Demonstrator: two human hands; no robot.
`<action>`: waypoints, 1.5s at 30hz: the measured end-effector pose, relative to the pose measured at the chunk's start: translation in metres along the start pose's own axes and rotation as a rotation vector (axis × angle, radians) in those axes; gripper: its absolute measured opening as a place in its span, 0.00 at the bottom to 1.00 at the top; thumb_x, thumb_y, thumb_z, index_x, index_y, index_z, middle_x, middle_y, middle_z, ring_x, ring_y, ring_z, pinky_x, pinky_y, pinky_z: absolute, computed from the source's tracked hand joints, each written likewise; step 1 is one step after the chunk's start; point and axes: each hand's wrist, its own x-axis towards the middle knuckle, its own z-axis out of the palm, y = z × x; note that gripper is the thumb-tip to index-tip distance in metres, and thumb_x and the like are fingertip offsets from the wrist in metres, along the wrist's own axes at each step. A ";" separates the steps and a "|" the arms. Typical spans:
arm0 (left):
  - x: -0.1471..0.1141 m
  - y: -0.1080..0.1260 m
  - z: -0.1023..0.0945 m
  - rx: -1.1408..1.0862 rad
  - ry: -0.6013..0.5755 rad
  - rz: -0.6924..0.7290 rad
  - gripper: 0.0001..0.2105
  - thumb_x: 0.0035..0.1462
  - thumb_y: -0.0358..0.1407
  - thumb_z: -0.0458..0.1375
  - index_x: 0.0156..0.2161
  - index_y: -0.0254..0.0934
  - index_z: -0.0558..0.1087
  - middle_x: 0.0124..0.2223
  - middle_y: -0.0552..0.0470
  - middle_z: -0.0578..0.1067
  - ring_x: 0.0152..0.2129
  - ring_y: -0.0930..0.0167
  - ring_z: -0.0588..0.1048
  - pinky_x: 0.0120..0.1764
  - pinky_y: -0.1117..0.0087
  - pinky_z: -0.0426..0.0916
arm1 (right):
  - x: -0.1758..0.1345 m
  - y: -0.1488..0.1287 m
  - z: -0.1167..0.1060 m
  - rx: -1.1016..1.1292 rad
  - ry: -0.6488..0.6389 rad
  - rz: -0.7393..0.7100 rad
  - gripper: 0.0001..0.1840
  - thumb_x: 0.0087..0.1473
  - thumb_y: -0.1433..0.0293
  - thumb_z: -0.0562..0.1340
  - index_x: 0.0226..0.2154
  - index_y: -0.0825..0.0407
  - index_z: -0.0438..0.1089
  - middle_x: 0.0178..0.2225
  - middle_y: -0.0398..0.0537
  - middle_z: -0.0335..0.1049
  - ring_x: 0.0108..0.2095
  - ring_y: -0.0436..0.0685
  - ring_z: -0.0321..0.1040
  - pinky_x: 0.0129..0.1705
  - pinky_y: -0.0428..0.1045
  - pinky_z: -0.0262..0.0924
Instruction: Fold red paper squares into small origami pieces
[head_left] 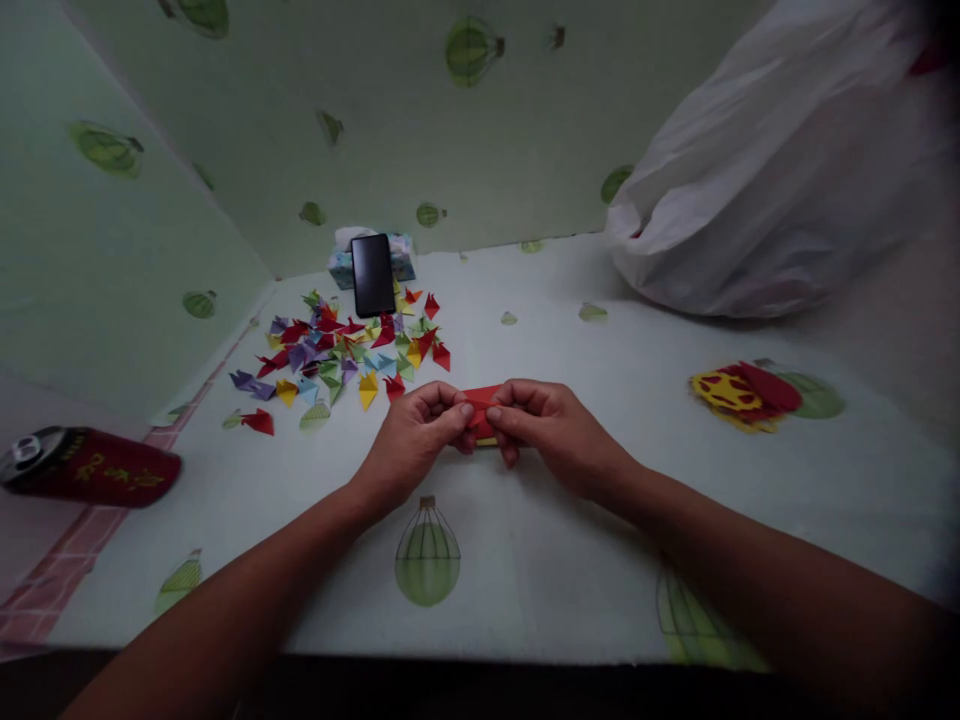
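A small piece of red folded paper [481,400] is held at the middle of the table between both hands. My left hand [427,425] pinches its left side with thumb and fingers. On the other side my right hand [544,420] is closed on the paper, thumb on top. A yellowish strip shows under the red paper's lower edge; I cannot tell what it is. Beyond my left hand lies a pile of small folded paper cranes [330,350] in red, yellow, blue, green and purple.
A phone [373,275] leans on a tissue box [403,257] behind the pile. At the left is a red can [97,467]. A large white plastic bag [750,190] stands at the back right, and red and yellow pieces [739,390] lie in front of it.
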 end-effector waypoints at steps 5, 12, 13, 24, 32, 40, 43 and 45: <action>-0.001 -0.003 0.003 -0.012 0.023 0.018 0.10 0.54 0.39 0.64 0.32 0.34 0.71 0.24 0.55 0.76 0.21 0.76 0.74 0.29 0.74 0.70 | 0.001 0.004 0.000 0.067 -0.056 0.003 0.09 0.51 0.66 0.67 0.28 0.54 0.69 0.26 0.43 0.73 0.21 0.46 0.63 0.24 0.45 0.62; -0.001 -0.005 0.001 -0.041 -0.046 -0.019 0.10 0.54 0.39 0.65 0.31 0.34 0.71 0.25 0.55 0.76 0.22 0.76 0.73 0.30 0.73 0.69 | 0.000 0.003 0.001 0.034 -0.019 -0.027 0.10 0.53 0.66 0.66 0.26 0.54 0.68 0.23 0.40 0.70 0.21 0.46 0.62 0.24 0.45 0.61; -0.001 -0.005 0.001 -0.036 -0.049 -0.017 0.10 0.54 0.39 0.64 0.31 0.34 0.71 0.25 0.55 0.76 0.22 0.76 0.73 0.30 0.73 0.69 | 0.000 0.002 0.001 0.032 -0.021 -0.029 0.10 0.53 0.66 0.66 0.26 0.53 0.67 0.23 0.40 0.70 0.20 0.46 0.62 0.24 0.45 0.61; -0.001 -0.002 0.002 -0.007 -0.035 -0.037 0.09 0.54 0.38 0.64 0.30 0.33 0.73 0.26 0.54 0.75 0.21 0.76 0.72 0.29 0.74 0.67 | -0.001 0.004 -0.002 0.016 -0.042 -0.032 0.15 0.56 0.62 0.65 0.25 0.53 0.65 0.22 0.39 0.68 0.21 0.46 0.63 0.26 0.46 0.62; 0.000 -0.006 0.001 -0.094 -0.053 -0.086 0.09 0.53 0.37 0.64 0.28 0.34 0.72 0.26 0.53 0.76 0.20 0.76 0.71 0.27 0.74 0.66 | -0.001 0.006 0.000 0.022 -0.024 -0.042 0.15 0.56 0.61 0.66 0.26 0.52 0.66 0.22 0.39 0.67 0.20 0.47 0.63 0.26 0.47 0.62; -0.005 -0.001 0.005 0.026 -0.052 -0.028 0.09 0.55 0.37 0.62 0.28 0.34 0.71 0.23 0.56 0.73 0.20 0.76 0.69 0.29 0.73 0.65 | -0.004 0.007 0.000 -0.024 0.001 -0.085 0.15 0.58 0.63 0.64 0.24 0.52 0.65 0.20 0.38 0.65 0.20 0.46 0.61 0.26 0.46 0.58; -0.005 0.000 0.004 0.090 -0.055 0.001 0.09 0.55 0.38 0.62 0.28 0.34 0.72 0.23 0.56 0.73 0.20 0.77 0.68 0.28 0.73 0.63 | -0.003 0.006 -0.001 -0.011 -0.021 -0.080 0.14 0.56 0.61 0.66 0.27 0.53 0.66 0.22 0.38 0.67 0.20 0.46 0.63 0.26 0.46 0.59; -0.005 0.001 0.004 0.134 -0.053 0.014 0.09 0.55 0.37 0.63 0.28 0.34 0.72 0.24 0.55 0.73 0.20 0.77 0.68 0.28 0.74 0.63 | -0.002 0.006 0.000 -0.009 -0.014 -0.082 0.15 0.55 0.61 0.68 0.27 0.53 0.66 0.22 0.38 0.68 0.20 0.46 0.63 0.26 0.46 0.59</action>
